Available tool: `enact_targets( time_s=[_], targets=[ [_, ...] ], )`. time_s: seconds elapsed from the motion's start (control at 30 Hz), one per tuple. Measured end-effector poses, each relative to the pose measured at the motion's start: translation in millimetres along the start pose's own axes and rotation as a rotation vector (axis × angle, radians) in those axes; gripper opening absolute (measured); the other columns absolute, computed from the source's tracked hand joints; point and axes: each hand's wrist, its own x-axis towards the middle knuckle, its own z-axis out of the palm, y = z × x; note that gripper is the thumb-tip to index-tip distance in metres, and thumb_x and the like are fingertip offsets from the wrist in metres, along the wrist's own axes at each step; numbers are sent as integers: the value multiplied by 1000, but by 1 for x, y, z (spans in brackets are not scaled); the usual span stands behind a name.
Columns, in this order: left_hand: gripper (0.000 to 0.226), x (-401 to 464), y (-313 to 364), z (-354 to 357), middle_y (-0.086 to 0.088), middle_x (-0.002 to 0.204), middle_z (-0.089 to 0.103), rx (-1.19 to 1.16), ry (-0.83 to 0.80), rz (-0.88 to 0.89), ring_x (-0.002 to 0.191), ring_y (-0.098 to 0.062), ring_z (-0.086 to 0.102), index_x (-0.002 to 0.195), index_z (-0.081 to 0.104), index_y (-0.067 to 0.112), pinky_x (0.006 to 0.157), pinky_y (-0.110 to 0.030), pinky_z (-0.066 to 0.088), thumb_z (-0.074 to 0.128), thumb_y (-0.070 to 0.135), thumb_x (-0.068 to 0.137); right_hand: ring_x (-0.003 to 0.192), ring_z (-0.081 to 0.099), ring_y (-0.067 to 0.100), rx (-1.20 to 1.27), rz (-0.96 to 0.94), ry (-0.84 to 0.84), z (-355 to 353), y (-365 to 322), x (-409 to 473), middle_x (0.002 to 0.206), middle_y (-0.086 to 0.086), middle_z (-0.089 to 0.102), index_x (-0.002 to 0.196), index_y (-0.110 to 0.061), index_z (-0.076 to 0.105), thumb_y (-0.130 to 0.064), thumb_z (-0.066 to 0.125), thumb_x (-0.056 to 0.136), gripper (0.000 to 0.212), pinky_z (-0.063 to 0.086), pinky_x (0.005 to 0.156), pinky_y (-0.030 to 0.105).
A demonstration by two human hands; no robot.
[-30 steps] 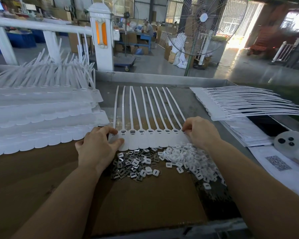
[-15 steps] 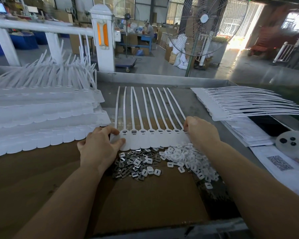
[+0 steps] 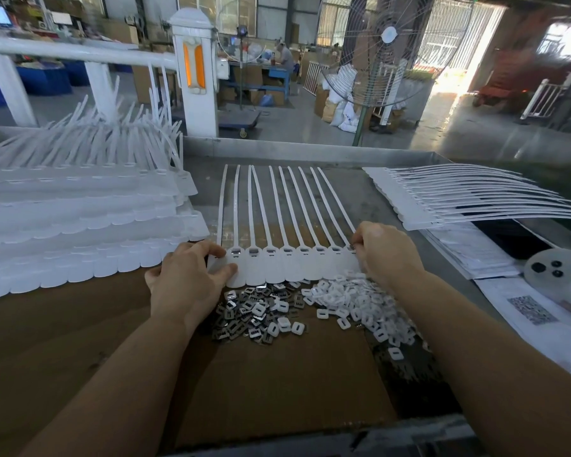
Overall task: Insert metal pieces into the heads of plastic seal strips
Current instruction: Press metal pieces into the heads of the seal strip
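A joined row of white plastic seal strips (image 3: 287,265) lies flat in the middle of the table, tails pointing away from me. Most heads show a small metal insert. My left hand (image 3: 187,282) pinches the row's left end tab between thumb and fingers. My right hand (image 3: 384,252) has its fingertips pinched at the rightmost head, where a small metal piece shows. Below the row sit a heap of metal pieces (image 3: 254,316) and a heap of small white plastic caps (image 3: 360,305) on brown cardboard (image 3: 277,384).
Tall stacks of strip rows (image 3: 80,225) fill the left side. Another fanned stack (image 3: 459,199) lies at the right, over papers. A round white device (image 3: 557,272) sits at the right edge. A metal rim (image 3: 310,150) bounds the table's far side.
Both hands have stayed at the ends of the strip row. The right fingers have closed in onto the rightmost head. The view shifted slightly.
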Motion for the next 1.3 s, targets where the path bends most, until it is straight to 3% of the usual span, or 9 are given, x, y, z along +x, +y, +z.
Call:
enact_targets(
  time_s=[0.23, 0.53, 1.13, 1.3],
  targets=[
    [23, 0, 0, 0, 8, 106, 50, -3, 2, 0, 108, -21, 49, 104, 60, 34, 97, -47, 25, 64, 45, 83, 82, 59, 26, 218, 47, 87, -4, -2, -4, 85, 9, 67, 92, -8, 64, -9, 54, 87, 11, 47, 73, 33],
    [23, -1, -1, 1, 4, 116, 55, -9, 7, 4, 111, -20, 49, 104, 60, 34, 98, -46, 24, 64, 44, 83, 90, 61, 25, 281, 36, 95, -4, -5, -8, 94, 8, 70, 96, -9, 69, -8, 54, 89, 16, 48, 84, 34],
    [24, -1, -1, 1, 5, 113, 53, -9, 10, -2, 113, -20, 48, 104, 60, 35, 97, -44, 25, 65, 45, 83, 94, 57, 27, 73, 35, -26, -3, -1, -2, 102, 9, 66, 106, -11, 62, -7, 48, 92, 20, 46, 81, 36],
    [25, -1, -1, 1, 6, 112, 53, -6, 10, 0, 112, -19, 48, 105, 60, 36, 98, -45, 24, 65, 46, 82, 98, 59, 27, 108, 48, -21, -8, -2, -2, 105, 8, 67, 105, -12, 66, -9, 50, 92, 22, 46, 87, 37]
  ],
)
